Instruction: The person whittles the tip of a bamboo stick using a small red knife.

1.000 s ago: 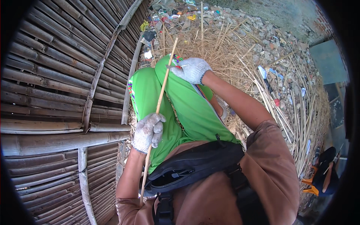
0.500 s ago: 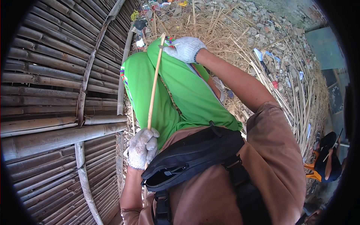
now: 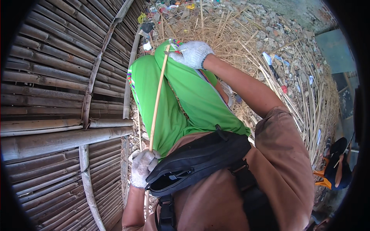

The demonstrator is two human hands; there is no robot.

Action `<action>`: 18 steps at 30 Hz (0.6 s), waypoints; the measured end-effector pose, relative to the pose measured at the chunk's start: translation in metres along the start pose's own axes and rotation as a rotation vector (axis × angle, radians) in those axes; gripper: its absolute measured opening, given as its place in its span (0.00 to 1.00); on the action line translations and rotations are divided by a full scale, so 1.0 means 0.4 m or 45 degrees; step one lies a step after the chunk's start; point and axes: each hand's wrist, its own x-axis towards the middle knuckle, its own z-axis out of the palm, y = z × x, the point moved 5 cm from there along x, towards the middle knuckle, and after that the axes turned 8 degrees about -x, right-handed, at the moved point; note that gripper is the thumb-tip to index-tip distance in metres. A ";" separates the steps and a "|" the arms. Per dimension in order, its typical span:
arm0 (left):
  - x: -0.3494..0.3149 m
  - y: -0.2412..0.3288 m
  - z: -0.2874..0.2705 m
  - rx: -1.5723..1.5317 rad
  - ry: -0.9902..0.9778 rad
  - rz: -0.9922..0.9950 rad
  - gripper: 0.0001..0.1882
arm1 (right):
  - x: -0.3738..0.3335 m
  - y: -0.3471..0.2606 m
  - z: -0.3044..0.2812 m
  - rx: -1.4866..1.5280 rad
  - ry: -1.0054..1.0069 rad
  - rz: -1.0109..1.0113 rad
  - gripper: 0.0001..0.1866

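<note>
Bamboo wall (image 3: 50, 90) left of the stick (image 3: 157, 102), left grip (image 3: 142, 168) tight round its nearer part, right grip (image 3: 194, 54) tight on blade (image 3: 167, 52) near its tip

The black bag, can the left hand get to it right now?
Probably yes: the left hand is right beside the black bag, nothing seen between them, though it's holding the bamboo strip.

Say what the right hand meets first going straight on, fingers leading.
Likely the thin stick near its upper end, where the small blade in the right hand overlaps it. Depth is unclear; the green trousers lie close beneath, so the hand might brush those first.
</note>
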 end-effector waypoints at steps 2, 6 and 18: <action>0.022 0.023 0.015 0.538 -0.008 0.270 0.17 | 0.005 0.006 0.000 0.019 0.017 0.016 0.40; 0.103 0.089 0.100 0.828 0.022 0.242 0.17 | -0.006 0.005 -0.005 0.065 0.007 0.021 0.41; 0.453 0.249 0.248 0.043 -0.261 -0.055 0.14 | 0.033 0.014 0.021 0.067 0.009 0.033 0.40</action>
